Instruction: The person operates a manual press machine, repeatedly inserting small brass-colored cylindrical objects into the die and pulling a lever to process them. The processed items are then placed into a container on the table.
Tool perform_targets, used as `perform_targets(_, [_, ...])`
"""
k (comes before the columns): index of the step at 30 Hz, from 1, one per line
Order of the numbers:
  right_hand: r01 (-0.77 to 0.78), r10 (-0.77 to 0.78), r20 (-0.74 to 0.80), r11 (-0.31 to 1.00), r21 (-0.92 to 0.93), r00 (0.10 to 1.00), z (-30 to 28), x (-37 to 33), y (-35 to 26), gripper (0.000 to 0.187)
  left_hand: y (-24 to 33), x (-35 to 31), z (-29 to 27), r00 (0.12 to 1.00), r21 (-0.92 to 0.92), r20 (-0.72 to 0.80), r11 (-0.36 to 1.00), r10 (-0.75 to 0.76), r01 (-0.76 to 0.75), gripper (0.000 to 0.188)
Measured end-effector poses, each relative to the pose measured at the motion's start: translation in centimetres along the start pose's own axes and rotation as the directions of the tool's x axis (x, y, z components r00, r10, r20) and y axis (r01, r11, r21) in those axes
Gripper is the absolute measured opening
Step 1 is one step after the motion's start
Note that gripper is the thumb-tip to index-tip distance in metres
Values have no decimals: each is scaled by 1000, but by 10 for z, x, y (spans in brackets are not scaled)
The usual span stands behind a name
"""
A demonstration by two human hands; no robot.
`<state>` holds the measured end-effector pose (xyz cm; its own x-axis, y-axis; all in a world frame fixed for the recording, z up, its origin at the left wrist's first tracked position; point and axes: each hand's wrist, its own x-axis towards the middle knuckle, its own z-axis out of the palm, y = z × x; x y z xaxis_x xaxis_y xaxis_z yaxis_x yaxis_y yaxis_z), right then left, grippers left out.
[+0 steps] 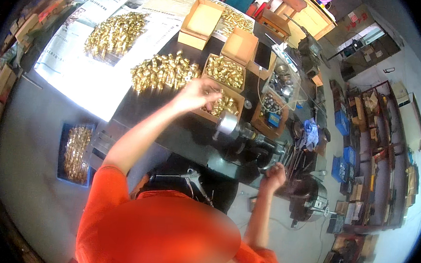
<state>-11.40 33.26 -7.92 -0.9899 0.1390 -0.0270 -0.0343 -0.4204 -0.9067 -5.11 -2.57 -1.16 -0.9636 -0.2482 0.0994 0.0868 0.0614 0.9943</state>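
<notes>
My left hand (199, 95) reaches over the near cardboard box (240, 115), its fingers curled down at the small brass fittings (228, 105) inside. Whatever lies between those fingertips is too small to make out. Beside that box stands a dark bench machine (249, 136) with a round silver head (227, 123) at its left end. My right hand (275, 175) is closed at the machine's right end, on a curved metal handle (265, 166). Directly behind the near box, a second box (244, 80) is full of brass fittings.
Loose brass fittings lie in a pile (161, 72) on the table and another pile (117, 34) on newspaper (70, 48). A blue crate (88, 172) of metal parts stands low at left. A wooden tray (264, 126) and a dark motor (308, 197) are at right.
</notes>
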Motion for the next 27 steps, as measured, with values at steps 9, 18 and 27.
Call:
perform_targets(9, [-126,126,11,992,-2,992,-3,33,20,13,-56,-19,-74,934,751,-331,637,136,174,20])
perform_targets(18, [-89,92,-105,996,31,990,1,23,22,15,-71,1,-52,905,881,-347,417,247,225,19])
perform_targets(27, [-39,39,-52,999,13,998,2,7,10,16,-54,-6,-52,963,961,-155,260,221,95,21])
